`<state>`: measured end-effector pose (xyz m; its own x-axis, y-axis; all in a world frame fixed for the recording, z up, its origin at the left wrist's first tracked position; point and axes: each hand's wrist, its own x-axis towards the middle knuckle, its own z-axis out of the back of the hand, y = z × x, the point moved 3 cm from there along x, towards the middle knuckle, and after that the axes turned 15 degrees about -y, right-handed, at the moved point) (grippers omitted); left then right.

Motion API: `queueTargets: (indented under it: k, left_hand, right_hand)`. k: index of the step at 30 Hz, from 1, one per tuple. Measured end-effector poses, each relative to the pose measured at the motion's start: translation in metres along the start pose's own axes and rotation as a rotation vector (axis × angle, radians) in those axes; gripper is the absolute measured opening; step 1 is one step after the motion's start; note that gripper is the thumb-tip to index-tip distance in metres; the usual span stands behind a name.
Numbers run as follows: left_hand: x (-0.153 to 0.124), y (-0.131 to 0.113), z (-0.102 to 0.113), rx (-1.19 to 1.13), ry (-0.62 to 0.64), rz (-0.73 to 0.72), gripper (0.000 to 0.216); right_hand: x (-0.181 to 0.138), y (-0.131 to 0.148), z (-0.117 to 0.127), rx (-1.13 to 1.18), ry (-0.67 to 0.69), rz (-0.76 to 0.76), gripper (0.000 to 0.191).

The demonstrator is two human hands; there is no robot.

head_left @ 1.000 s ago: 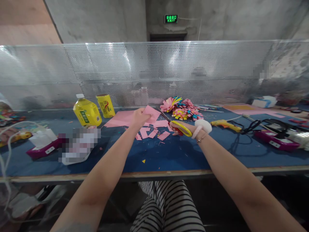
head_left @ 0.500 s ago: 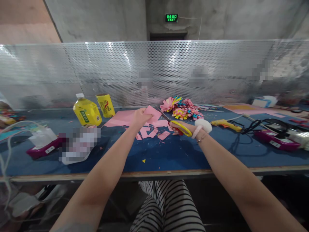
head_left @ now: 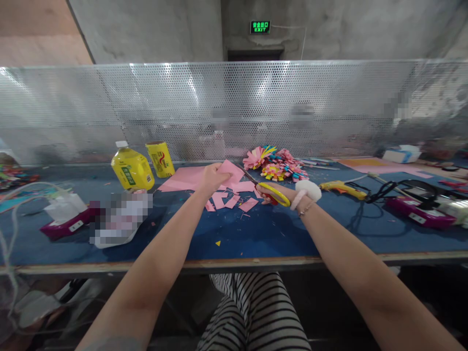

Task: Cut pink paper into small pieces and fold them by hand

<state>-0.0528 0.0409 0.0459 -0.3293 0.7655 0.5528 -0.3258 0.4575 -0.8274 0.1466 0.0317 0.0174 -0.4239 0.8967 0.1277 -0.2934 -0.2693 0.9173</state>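
Observation:
My left hand (head_left: 213,178) pinches a piece of pink paper (head_left: 232,174), raised a little over the table. Yellow-handled scissors (head_left: 275,193) are gripped in my right hand (head_left: 263,191), their blades pointing up and left at the right edge of that paper. I cannot tell how far apart the blades are. Beneath both hands lie several small cut pink pieces (head_left: 248,204) and thin scraps. A larger pink sheet (head_left: 181,178) rests flat, partly behind my left hand. Just beyond the scissors sit paper flowers (head_left: 275,163) in pink, yellow and blue.
On the left stand a yellow liquid bottle (head_left: 131,168), a yellow canister (head_left: 160,160) and a purple-based box (head_left: 71,220). To the right lie a yellow glue gun (head_left: 342,189) with its cable and another purple device (head_left: 420,212). A perforated metal screen (head_left: 234,97) closes the table's back.
Almost nothing differs. Both hands, the pink paper and the scissors keep nearly the same place, with only a very slight shift at the scissors.

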Motion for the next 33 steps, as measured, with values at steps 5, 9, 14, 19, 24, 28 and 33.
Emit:
queueTargets:
  k: [5, 9, 14, 19, 24, 28, 33]
  left_hand:
    - [0.000, -0.002, 0.003, 0.043, -0.029, 0.017, 0.020]
    - [0.001, -0.001, 0.004, 0.039, -0.029, 0.047, 0.023]
    - [0.001, -0.002, 0.004, -0.008, 0.000, 0.067, 0.028]
    - [-0.001, -0.006, 0.007, -0.027, 0.015, 0.065, 0.026]
    - [0.001, -0.002, 0.008, -0.072, 0.049, 0.080, 0.027]
    - [0.002, 0.001, 0.007, -0.113, 0.069, 0.082, 0.029]
    - [0.003, 0.002, 0.009, -0.036, 0.077, 0.077, 0.030]
  right_hand:
    - [0.010, -0.010, 0.000, 0.048, -0.035, -0.048, 0.036]
    - [0.016, -0.015, 0.002, -0.021, -0.062, 0.019, 0.033]
    - [0.013, -0.007, 0.006, -0.330, -0.090, 0.160, 0.031]
    - [0.011, -0.004, 0.007, -0.485, -0.091, 0.202, 0.034]
    - [0.010, -0.002, 0.008, -0.505, -0.091, 0.268, 0.035]
    - [0.010, -0.003, 0.007, -0.469, -0.099, 0.252, 0.034]
    - [0.013, -0.013, 0.005, -0.280, -0.083, 0.123, 0.034]
